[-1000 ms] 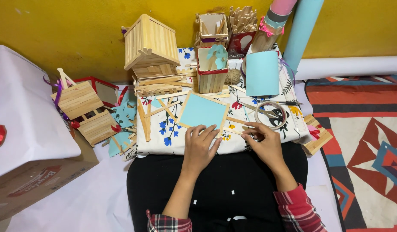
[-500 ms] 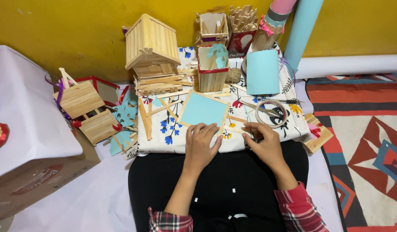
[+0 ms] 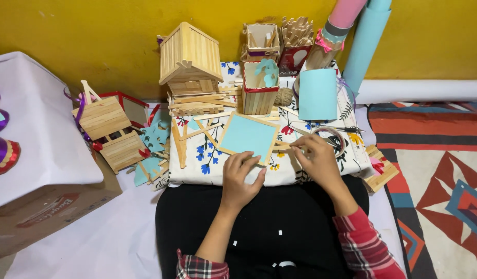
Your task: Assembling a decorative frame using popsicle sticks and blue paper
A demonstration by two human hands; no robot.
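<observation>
A light blue paper square framed with wooden craft sticks point(image 3: 247, 135) lies on a floral white cloth point(image 3: 321, 170) over my lap. My left hand point(image 3: 241, 178) rests at the frame's near edge, fingers curled on the cloth and touching the frame. My right hand point(image 3: 317, 157) is just right of the frame and pinches a thin craft stick point(image 3: 290, 146) that points toward the frame's right side.
Behind the frame stand a craft-stick house point(image 3: 191, 58), a stick box with blue cutouts point(image 3: 259, 88), a light blue paper roll point(image 3: 317, 94) and a tape ring point(image 3: 335, 135). A small stick cart point(image 3: 106, 132) and a cardboard box point(image 3: 47, 206) are at left, a patterned rug point(image 3: 435, 170) at right.
My right hand has shifted slightly left toward the frame, bringing the stick with it. My left hand stays at the frame's near edge.
</observation>
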